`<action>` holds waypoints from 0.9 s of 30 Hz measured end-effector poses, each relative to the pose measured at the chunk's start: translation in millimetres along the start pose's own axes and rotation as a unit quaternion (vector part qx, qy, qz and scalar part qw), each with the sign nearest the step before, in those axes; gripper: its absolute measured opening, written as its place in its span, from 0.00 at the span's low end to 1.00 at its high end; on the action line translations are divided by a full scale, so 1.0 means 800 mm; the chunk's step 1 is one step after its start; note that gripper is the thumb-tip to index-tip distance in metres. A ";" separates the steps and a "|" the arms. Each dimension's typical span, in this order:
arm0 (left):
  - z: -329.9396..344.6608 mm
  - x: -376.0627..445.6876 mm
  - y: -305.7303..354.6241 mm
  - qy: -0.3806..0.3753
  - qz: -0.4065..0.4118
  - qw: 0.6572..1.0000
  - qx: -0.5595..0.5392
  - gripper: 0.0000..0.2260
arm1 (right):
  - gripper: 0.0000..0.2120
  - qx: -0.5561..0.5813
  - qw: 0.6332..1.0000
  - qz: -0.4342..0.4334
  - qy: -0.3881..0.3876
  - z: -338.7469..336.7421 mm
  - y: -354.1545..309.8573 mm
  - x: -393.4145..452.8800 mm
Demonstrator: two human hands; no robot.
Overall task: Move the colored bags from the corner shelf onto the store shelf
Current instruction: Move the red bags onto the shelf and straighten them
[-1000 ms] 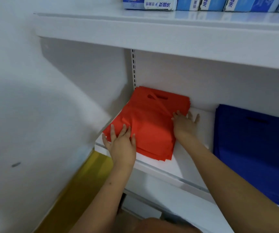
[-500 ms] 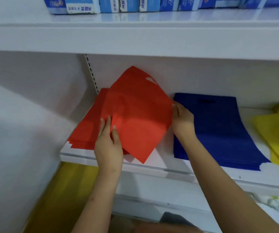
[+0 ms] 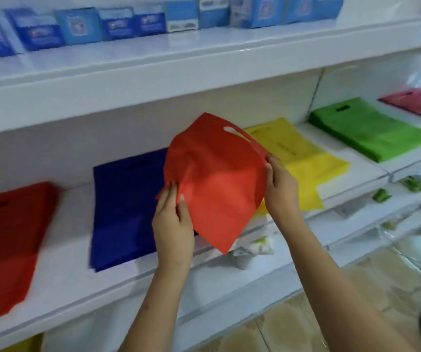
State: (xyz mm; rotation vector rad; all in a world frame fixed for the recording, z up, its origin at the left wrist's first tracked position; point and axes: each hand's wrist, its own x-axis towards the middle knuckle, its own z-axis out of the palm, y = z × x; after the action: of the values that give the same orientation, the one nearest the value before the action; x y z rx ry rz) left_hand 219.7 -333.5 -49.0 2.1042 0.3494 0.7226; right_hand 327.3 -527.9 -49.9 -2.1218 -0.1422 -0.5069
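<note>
Both hands, left (image 3: 172, 219) and right (image 3: 281, 189), pinch the red bag (image 3: 217, 179) (tilted diagonally, handle cutout pointing up-right).

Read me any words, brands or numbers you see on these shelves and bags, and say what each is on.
Nothing here can be read.
Blue boxes on the top shelf: printed labels, too blurred to read.
Held red bag and the stacked bags: no print visible.

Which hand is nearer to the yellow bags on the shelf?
Right. The right hand holds the red bag just in front of the yellow bags; the left hand is further away, before the blue bags.
</note>
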 end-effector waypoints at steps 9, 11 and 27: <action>0.268 -0.072 0.174 -0.154 0.077 0.985 -0.021 0.18 | 0.20 -0.114 0.984 0.107 0.086 -0.290 0.209 0.050; 0.316 -0.084 0.207 -0.190 0.091 0.977 -0.023 0.19 | 0.21 -0.135 0.979 0.120 0.097 -0.339 0.245 0.057; 0.735 -0.044 0.417 -0.311 0.139 0.935 -0.097 0.18 | 0.20 -0.242 0.940 0.189 0.151 -0.583 0.510 0.244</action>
State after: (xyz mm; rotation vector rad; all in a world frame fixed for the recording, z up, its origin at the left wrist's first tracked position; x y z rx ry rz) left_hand 545.1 -926.5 -64.6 2.0827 -0.3595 0.1995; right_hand 481.7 -1159.1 -54.3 -2.4271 0.6128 -0.6760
